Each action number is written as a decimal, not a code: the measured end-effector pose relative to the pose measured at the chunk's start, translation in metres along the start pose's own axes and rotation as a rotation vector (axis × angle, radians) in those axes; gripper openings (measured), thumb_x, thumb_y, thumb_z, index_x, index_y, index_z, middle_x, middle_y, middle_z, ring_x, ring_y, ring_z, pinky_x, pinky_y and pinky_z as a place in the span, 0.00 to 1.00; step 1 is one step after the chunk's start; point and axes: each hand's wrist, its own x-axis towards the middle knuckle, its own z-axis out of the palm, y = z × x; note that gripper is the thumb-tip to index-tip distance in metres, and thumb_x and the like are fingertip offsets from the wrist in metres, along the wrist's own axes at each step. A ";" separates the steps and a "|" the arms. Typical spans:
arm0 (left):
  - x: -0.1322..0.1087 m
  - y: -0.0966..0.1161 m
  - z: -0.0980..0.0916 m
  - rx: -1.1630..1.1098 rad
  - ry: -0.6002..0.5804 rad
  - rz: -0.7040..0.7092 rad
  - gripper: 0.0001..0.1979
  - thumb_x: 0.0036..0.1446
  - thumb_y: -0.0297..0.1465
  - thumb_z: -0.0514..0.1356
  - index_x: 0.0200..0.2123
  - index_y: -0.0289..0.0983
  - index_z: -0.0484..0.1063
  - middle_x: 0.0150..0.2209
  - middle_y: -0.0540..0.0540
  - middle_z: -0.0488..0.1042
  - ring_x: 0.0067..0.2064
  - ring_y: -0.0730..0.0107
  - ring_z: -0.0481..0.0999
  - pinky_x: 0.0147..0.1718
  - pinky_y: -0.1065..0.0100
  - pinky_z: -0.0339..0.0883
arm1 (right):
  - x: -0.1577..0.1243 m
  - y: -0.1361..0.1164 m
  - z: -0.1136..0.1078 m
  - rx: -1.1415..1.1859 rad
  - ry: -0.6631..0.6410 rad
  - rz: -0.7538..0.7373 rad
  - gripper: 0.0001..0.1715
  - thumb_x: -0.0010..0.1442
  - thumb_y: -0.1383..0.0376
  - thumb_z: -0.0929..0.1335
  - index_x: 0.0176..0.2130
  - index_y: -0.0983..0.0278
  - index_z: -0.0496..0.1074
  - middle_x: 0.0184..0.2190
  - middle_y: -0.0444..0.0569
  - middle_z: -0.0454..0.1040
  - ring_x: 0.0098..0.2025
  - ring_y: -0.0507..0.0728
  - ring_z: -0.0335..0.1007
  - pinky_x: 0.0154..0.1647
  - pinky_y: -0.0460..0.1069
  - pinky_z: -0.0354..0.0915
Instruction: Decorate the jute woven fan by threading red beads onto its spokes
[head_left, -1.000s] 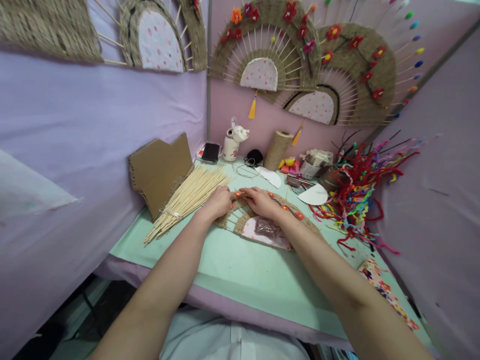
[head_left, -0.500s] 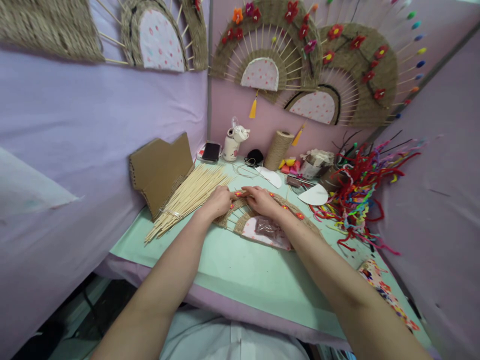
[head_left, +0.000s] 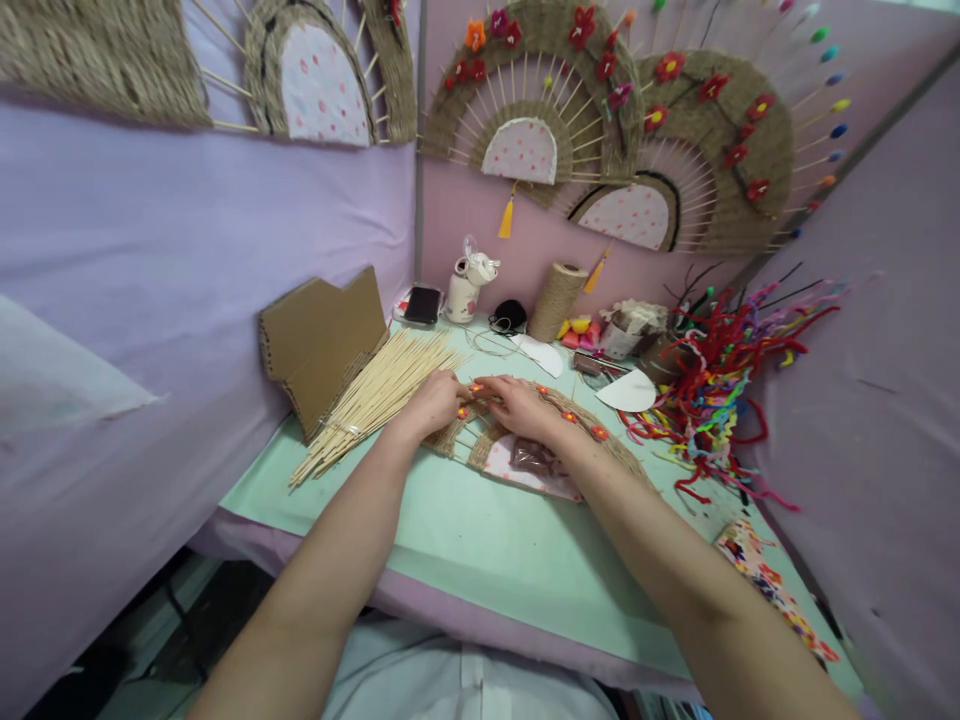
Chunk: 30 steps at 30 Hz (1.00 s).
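A half-round woven twine fan (head_left: 480, 452) lies flat on the table, with thin sticks as ribs and a pink-spotted white centre. Small red flowers (head_left: 570, 416) with orange middles dot its curved band. At the fan's upper left rim, my left hand (head_left: 435, 402) is closed on the edge. My right hand (head_left: 519, 408) reaches over the band from the right, its fingers bent and its fingertips at one small red flower (head_left: 477, 387) between both hands. The fingertips partly cover that flower. On the spotted centre rests a clear plastic packet (head_left: 531, 456) with brownish contents.
Left of the fan lie a bundle of thin sticks (head_left: 375, 395) and folded cardboard (head_left: 322, 335). Behind stand a white bottle (head_left: 461, 297) and a twine spool (head_left: 557, 303). Colourful pipe cleaners (head_left: 724, 385) spread at right, near a white half-disc (head_left: 628, 390). Finished fans (head_left: 712, 150) hang above.
My right hand's fingertips have shifted slightly left along the fan's rim, closer to my left hand. The left hand has moved only a little. The fan stays in place.
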 end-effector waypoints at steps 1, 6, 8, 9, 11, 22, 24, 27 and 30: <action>0.000 -0.001 -0.001 -0.015 0.023 -0.016 0.16 0.54 0.26 0.54 0.40 0.39 0.82 0.38 0.40 0.76 0.45 0.60 0.72 0.48 0.65 0.64 | 0.000 -0.002 -0.001 0.012 0.001 -0.006 0.26 0.61 0.70 0.62 0.59 0.61 0.64 0.53 0.53 0.72 0.56 0.59 0.65 0.55 0.54 0.57; 0.000 -0.005 -0.005 -0.027 0.042 -0.060 0.18 0.51 0.23 0.54 0.36 0.38 0.82 0.39 0.41 0.78 0.45 0.62 0.74 0.49 0.67 0.64 | 0.000 -0.008 0.000 0.039 -0.039 -0.073 0.27 0.60 0.73 0.63 0.58 0.60 0.65 0.54 0.52 0.72 0.57 0.59 0.64 0.57 0.55 0.56; 0.000 -0.004 -0.006 -0.024 0.015 -0.071 0.17 0.51 0.23 0.54 0.36 0.38 0.82 0.39 0.41 0.78 0.44 0.62 0.74 0.49 0.67 0.65 | 0.001 -0.008 0.001 0.036 -0.031 -0.071 0.27 0.59 0.73 0.63 0.58 0.60 0.65 0.53 0.52 0.72 0.57 0.59 0.64 0.57 0.55 0.56; 0.000 -0.004 -0.006 -0.020 0.009 -0.080 0.17 0.51 0.23 0.54 0.36 0.38 0.82 0.40 0.41 0.78 0.45 0.62 0.75 0.49 0.67 0.65 | 0.001 -0.009 0.001 0.040 -0.024 -0.068 0.27 0.60 0.73 0.62 0.58 0.61 0.65 0.53 0.52 0.73 0.57 0.59 0.65 0.57 0.55 0.57; -0.001 -0.003 -0.007 -0.013 0.013 -0.099 0.17 0.51 0.23 0.54 0.37 0.37 0.82 0.41 0.40 0.78 0.45 0.62 0.75 0.49 0.67 0.65 | 0.002 -0.010 0.002 0.055 -0.013 -0.071 0.28 0.60 0.73 0.62 0.58 0.62 0.64 0.52 0.53 0.73 0.57 0.59 0.65 0.57 0.56 0.57; -0.005 0.002 -0.016 -0.015 0.035 -0.237 0.16 0.51 0.23 0.53 0.35 0.36 0.81 0.41 0.39 0.80 0.45 0.61 0.76 0.48 0.67 0.65 | 0.006 -0.015 0.008 0.103 -0.011 -0.102 0.33 0.57 0.76 0.61 0.61 0.63 0.61 0.49 0.51 0.76 0.56 0.59 0.63 0.56 0.56 0.57; -0.005 0.002 -0.016 -0.011 0.034 -0.229 0.17 0.51 0.23 0.52 0.36 0.35 0.81 0.41 0.39 0.79 0.46 0.61 0.76 0.49 0.66 0.65 | 0.007 -0.014 0.009 0.119 -0.026 -0.124 0.33 0.57 0.75 0.61 0.61 0.64 0.61 0.48 0.50 0.77 0.55 0.60 0.63 0.55 0.56 0.58; -0.004 0.000 -0.014 -0.006 0.033 -0.219 0.17 0.51 0.23 0.52 0.36 0.35 0.81 0.42 0.39 0.79 0.46 0.60 0.75 0.48 0.66 0.66 | 0.008 -0.012 0.005 0.140 -0.013 -0.118 0.33 0.57 0.74 0.61 0.61 0.63 0.61 0.49 0.50 0.76 0.55 0.60 0.62 0.55 0.56 0.58; -0.003 -0.001 -0.012 -0.020 0.026 -0.189 0.17 0.52 0.24 0.53 0.37 0.36 0.81 0.42 0.39 0.78 0.46 0.60 0.75 0.48 0.66 0.65 | 0.007 -0.005 -0.002 0.164 0.074 -0.050 0.33 0.57 0.74 0.61 0.61 0.62 0.60 0.50 0.50 0.76 0.56 0.60 0.61 0.56 0.58 0.57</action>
